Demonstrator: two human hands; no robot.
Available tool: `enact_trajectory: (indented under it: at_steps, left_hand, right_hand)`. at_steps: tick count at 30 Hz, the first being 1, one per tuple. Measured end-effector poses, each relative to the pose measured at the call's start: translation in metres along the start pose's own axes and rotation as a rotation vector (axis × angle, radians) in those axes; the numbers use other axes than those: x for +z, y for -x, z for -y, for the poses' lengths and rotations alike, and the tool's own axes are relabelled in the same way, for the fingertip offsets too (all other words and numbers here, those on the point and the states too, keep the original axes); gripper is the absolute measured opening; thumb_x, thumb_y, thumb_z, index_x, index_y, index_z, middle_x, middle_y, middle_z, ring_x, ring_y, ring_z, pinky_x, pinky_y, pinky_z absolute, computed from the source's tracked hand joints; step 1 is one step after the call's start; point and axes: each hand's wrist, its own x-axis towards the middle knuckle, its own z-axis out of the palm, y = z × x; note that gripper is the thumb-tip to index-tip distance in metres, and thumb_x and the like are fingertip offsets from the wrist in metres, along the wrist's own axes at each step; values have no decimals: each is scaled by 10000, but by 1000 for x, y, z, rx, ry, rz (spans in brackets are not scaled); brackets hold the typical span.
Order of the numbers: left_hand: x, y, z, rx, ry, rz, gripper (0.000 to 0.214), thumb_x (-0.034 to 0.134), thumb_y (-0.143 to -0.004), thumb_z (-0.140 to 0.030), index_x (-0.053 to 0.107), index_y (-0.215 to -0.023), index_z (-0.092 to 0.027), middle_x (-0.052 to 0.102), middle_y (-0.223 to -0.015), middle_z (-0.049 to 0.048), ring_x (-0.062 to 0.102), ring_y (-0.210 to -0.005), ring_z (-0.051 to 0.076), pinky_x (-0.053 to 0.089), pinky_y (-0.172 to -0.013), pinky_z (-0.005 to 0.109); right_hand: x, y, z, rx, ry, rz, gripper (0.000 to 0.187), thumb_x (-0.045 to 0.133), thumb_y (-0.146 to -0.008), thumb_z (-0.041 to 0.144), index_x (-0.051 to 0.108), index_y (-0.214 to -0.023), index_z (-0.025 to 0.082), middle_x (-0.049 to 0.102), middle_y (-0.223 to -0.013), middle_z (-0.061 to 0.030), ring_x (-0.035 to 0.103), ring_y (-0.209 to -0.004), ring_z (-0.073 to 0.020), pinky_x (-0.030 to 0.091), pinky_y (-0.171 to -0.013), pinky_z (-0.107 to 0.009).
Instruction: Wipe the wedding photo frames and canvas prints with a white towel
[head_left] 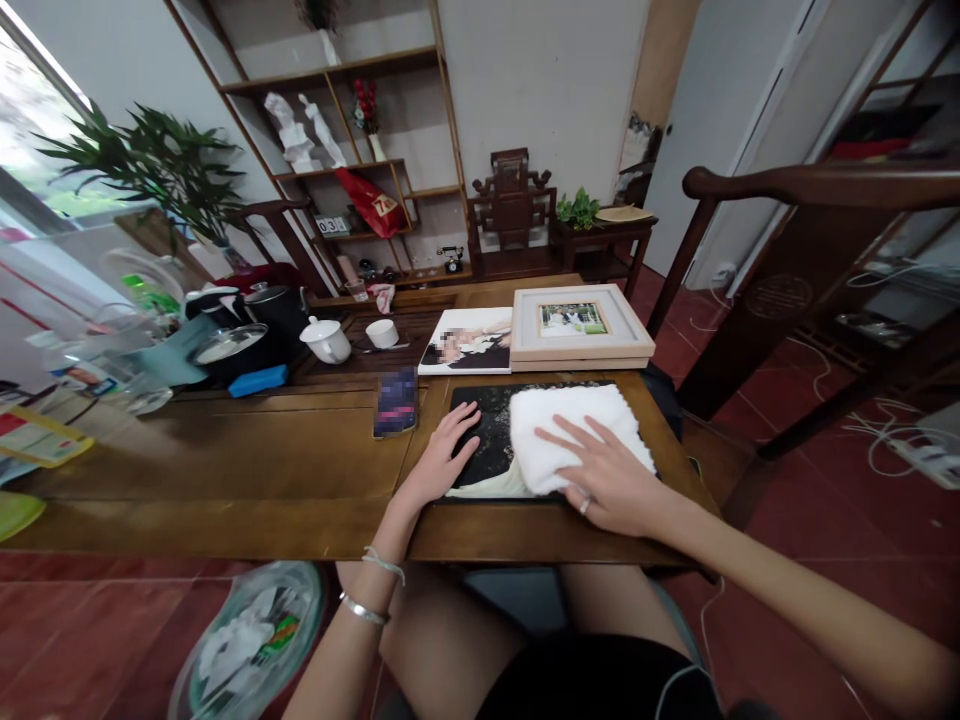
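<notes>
A dark photo panel (486, 440) with a pale area along its lower side lies flat near the table's front edge. Spread over its right part is a white cloth (534, 430). My right hand (609, 475) rests on that cloth, fingers apart and palm down; a ring shows on one finger. On the panel's left end my left hand (442, 455) lies with its fingers stretched out, holding nothing. Much of the panel's right side is hidden by the cloth and my right hand.
Behind the panel lie a flat picture (461, 340) and a framed photo (585, 325). A phone (395, 402) is left of my left hand. Farther left are a lidded cup (325, 340), a blue block (258, 380) and a kettle (274, 312). A waste bin (251, 640) stands below.
</notes>
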Motion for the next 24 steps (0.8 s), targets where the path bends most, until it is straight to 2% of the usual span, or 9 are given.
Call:
enact_trajectory:
  at_steps: [4,6,8,10,14,16,19,24]
  left_hand:
    - [1,0,1,1,8,-5,413,405,-961,-397,472,-1348,-267,387,-1499,66,263,-1427,226,217,-1163,505]
    - [2,0,1,2,8,-9,412,406,-961,-398,473,-1347,-270,387,-1498,65,262,-1427,227,218,-1161,507]
    - [2,0,2,-2,5,-9,413,408,-960,-398,473,-1346,-267,385,-1499,64,263,-1426,225,219,-1161,504]
    - [2,0,1,-6,0,-9,414,408,-960,-397,471,-1346,-262,385,-1499,65,264,-1425,222,217,-1163,500]
    - [1,0,-1,0,-1,-10,410,399,-962,-396,469,-1345,-266,387,-1499,65,271,-1423,221,220,-1164,496]
    - [0,1,-2,7,2,-7,408,396,-962,-397,472,-1342,-270,392,-1496,64,272,-1423,220,224,-1166,490]
    - [-1,1,-2,0,1,-8,412,399,-959,-404,477,-1341,-269,394,-1496,61,273,-1424,222,221,-1168,488]
    - [0,0,-1,-5,6,-3,416,402,-959,-399,476,-1346,-262,388,-1500,59,267,-1426,214,211,-1172,486]
  right_hand:
    - [-1,13,-36,164,100,-55,270,470,-851,215,698,-995,221,350,-1507,-64,226,-1402,-330,221,-1081,-595]
    - [-1,15,-42,199,136,-59,277,458,-859,223,697,-1001,218,352,-1506,-68,226,-1400,-341,226,-1071,-610]
    - [0,11,-34,212,143,-44,282,460,-857,229,698,-1008,222,354,-1505,-68,223,-1397,-358,216,-1063,-633]
    - [3,0,-16,187,112,-28,280,472,-851,235,702,-1011,229,350,-1506,-66,214,-1396,-374,192,-1059,-656]
    - [11,-23,28,18,5,-36,243,522,-822,239,714,-972,231,310,-1528,-49,161,-1408,-381,130,-1083,-648]
    - [15,-26,39,-43,-25,-44,218,544,-801,233,718,-932,224,288,-1538,-44,143,-1413,-378,111,-1093,-638]
    - [15,-16,37,-37,-38,-61,203,550,-784,211,716,-900,217,283,-1538,-54,147,-1414,-368,115,-1095,-631]
    - [5,29,7,97,26,-86,193,507,-811,187,695,-847,214,301,-1530,-53,151,-1418,-351,157,-1089,-624]
